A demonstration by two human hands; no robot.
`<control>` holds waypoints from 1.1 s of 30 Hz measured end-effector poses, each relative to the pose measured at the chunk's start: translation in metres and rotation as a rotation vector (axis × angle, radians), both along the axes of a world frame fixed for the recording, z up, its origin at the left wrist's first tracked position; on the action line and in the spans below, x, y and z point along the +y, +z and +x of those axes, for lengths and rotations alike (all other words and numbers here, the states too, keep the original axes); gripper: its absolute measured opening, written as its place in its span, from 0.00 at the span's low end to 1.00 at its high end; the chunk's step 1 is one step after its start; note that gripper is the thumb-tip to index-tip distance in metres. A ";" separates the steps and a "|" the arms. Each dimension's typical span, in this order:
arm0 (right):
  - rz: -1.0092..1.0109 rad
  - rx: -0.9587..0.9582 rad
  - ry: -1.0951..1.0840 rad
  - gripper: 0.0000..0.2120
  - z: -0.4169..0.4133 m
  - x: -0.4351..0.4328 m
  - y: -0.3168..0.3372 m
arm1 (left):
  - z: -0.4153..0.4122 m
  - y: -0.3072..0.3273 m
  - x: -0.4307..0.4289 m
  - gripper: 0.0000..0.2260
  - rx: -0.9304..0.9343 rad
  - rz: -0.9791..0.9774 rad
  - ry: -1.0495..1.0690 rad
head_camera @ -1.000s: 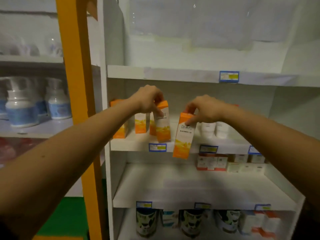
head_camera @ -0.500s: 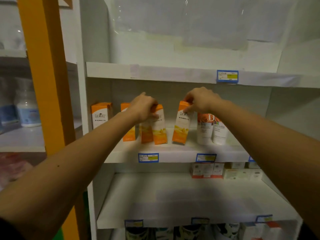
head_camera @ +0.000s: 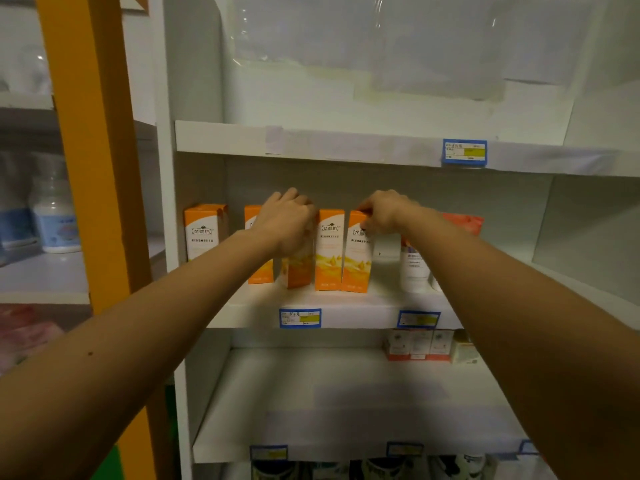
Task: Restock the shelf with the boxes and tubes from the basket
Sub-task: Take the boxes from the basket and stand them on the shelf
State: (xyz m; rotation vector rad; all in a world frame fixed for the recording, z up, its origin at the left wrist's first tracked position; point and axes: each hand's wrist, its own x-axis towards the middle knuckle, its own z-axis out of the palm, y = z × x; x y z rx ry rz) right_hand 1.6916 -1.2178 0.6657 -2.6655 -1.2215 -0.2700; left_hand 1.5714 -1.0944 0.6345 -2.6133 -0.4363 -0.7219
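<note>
Five boxes (head_camera: pixel 329 249) are stood on the shelf (head_camera: pixel 346 318), two gripped by left hand (head_camera: pixel 289 221) and right hand (head_camera: pixel 382 214); basket unseen.

- Dim indoor light with a greenish-grey cast; colours look muted.
- The brightest patch falls on the shelf (head_camera: pixel 346 306) board under the orange boxes (head_camera: pixel 329 251).
- Forearms in the foreground are dark and shadowed.
- Faint glare streaks show on the plastic sheet (head_camera: pixel 381 46) up top.
- Bottles (head_camera: pixel 53 216) at far left are soft and blurred.
- Wide-angle bending slants the shelf edges near the borders.
</note>
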 end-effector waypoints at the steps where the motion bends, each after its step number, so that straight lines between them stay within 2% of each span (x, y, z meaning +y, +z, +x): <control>1: -0.003 0.000 0.009 0.16 0.000 0.001 -0.002 | -0.003 0.000 0.001 0.18 -0.014 -0.005 -0.002; 5: 0.033 -0.034 0.028 0.19 -0.004 -0.001 -0.014 | -0.017 -0.005 -0.002 0.16 -0.057 -0.033 -0.033; 9: 0.199 -0.137 0.031 0.28 -0.022 -0.024 -0.034 | -0.040 -0.019 -0.014 0.18 -0.048 -0.113 -0.071; 12: 0.235 -0.173 0.058 0.26 -0.042 -0.053 -0.062 | -0.060 -0.044 -0.030 0.17 -0.073 -0.211 -0.106; 17: 0.261 -0.063 0.107 0.21 -0.080 -0.097 -0.150 | -0.091 -0.124 -0.064 0.15 -0.036 -0.333 -0.152; 21: 0.140 0.095 0.153 0.20 -0.110 -0.125 -0.252 | -0.114 -0.220 -0.092 0.15 0.100 -0.484 -0.148; 30: -0.278 0.524 0.127 0.16 -0.157 -0.145 -0.496 | -0.144 -0.453 -0.125 0.13 0.576 -0.767 0.003; 33: -0.381 0.527 0.124 0.16 -0.163 -0.142 -0.557 | -0.146 -0.515 -0.126 0.12 0.682 -0.842 0.067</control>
